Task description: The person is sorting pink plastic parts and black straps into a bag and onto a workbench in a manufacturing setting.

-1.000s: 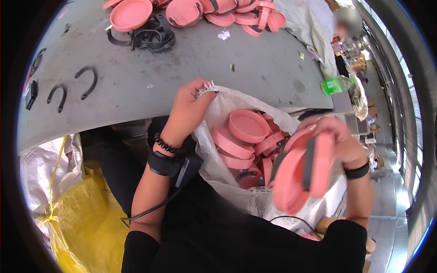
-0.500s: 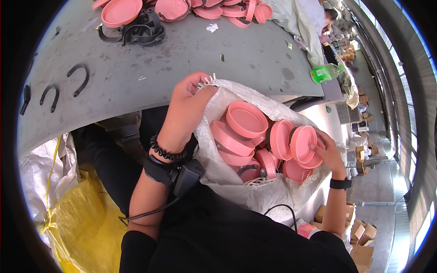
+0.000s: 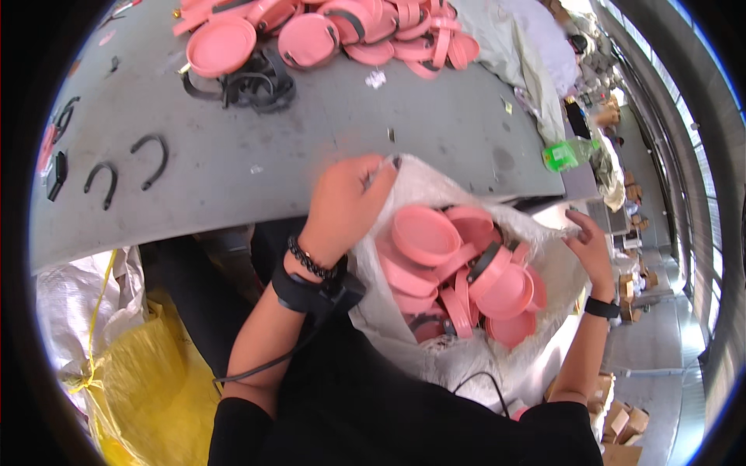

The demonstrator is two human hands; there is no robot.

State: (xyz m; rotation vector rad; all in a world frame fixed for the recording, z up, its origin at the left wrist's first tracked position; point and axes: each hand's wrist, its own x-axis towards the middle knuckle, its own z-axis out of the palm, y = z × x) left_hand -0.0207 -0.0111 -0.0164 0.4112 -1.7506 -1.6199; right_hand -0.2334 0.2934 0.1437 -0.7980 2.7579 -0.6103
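In woven sack (image 3: 482,365), pink discs (image 3: 426,235)

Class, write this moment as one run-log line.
left hand: gripping sack; right hand: by its right rim; sack: open, pink parts inside; table: pink pile

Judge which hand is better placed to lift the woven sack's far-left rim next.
Left, most likely: the left hand pinches the white woven sack there, while the right hand is on the opposite side, its grip unclear.
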